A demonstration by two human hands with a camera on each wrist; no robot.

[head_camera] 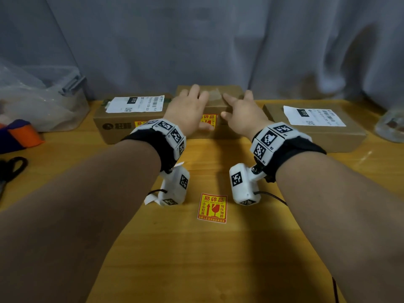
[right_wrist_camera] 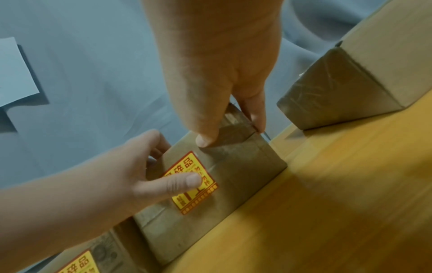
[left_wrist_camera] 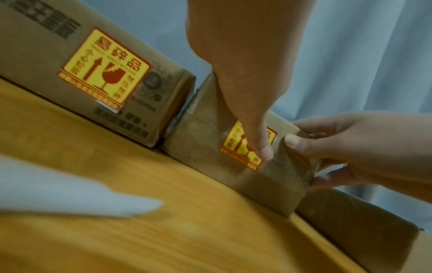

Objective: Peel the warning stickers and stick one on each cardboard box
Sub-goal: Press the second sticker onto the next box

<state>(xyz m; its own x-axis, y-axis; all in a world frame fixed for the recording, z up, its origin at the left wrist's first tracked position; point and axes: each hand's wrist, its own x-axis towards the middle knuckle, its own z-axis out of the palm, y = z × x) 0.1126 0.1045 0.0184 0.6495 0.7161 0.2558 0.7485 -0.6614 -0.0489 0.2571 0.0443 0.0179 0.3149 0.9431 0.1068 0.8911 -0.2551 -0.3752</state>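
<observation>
Sticker [head_camera: 212, 207] number three lies flat at lower centre of the head view, between the wrists, slightly nearer the right hand [head_camera: 242, 115]; its bare box [head_camera: 314, 125] sits at right. That hand grasps the middle box [right_wrist_camera: 217, 199]; the left hand [head_camera: 185, 110] thumbs the just-stuck sticker [right_wrist_camera: 191, 184] flat

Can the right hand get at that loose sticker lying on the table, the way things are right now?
Probably yes. The loose sticker lies flat on bare table just below the right hand, nothing covering it. That hand would first have to let go of the middle box.
</observation>
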